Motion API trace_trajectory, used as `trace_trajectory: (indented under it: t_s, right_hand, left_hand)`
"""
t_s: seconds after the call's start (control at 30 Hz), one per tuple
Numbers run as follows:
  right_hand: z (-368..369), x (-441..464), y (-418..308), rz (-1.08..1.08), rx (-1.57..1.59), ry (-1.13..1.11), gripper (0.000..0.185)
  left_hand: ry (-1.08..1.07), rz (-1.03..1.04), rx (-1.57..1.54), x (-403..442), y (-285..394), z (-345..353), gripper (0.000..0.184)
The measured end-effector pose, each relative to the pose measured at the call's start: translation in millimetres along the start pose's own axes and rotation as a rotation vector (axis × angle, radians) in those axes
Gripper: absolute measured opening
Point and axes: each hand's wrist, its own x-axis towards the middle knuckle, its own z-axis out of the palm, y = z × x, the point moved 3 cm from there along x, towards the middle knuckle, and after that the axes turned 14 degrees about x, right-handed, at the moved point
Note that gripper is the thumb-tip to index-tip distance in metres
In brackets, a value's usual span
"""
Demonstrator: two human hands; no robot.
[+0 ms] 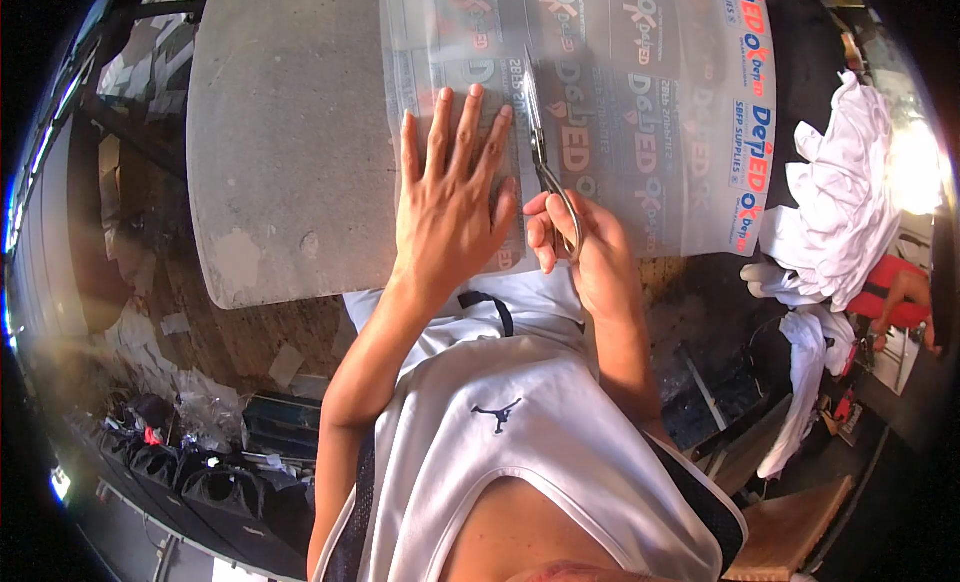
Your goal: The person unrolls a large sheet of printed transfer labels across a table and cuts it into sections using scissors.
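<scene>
A translucent printed plastic sheet [600, 92] with rows of blue and red lettering lies over the grey table [290, 132]. My left hand [455, 192] presses flat on the sheet's left part, fingers spread and pointing away from me. In my right hand [590, 237] is a pair of metal scissors [540, 132], with fingers through the handle loops. The blades point away from me over the sheet, just right of my left fingertips. Whether the blades have plastic between them I cannot tell.
White fabric [840, 172] is heaped at the right, beyond the sheet's edge. Another person in a red top [890, 287] is at the far right. Black bags [220, 492] stand at the lower left, and scraps [180, 352] litter the floor.
</scene>
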Motion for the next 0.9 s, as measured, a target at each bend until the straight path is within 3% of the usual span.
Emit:
trace_trajectory:
  t_s: [0.9]
  right_hand:
    - [0.2,28.6,-8.7,-0.06,0.038,-0.045,0.037]
  left_hand:
    - [0.034,-0.003,0.002,-0.6,-0.6,-1.9,0.068]
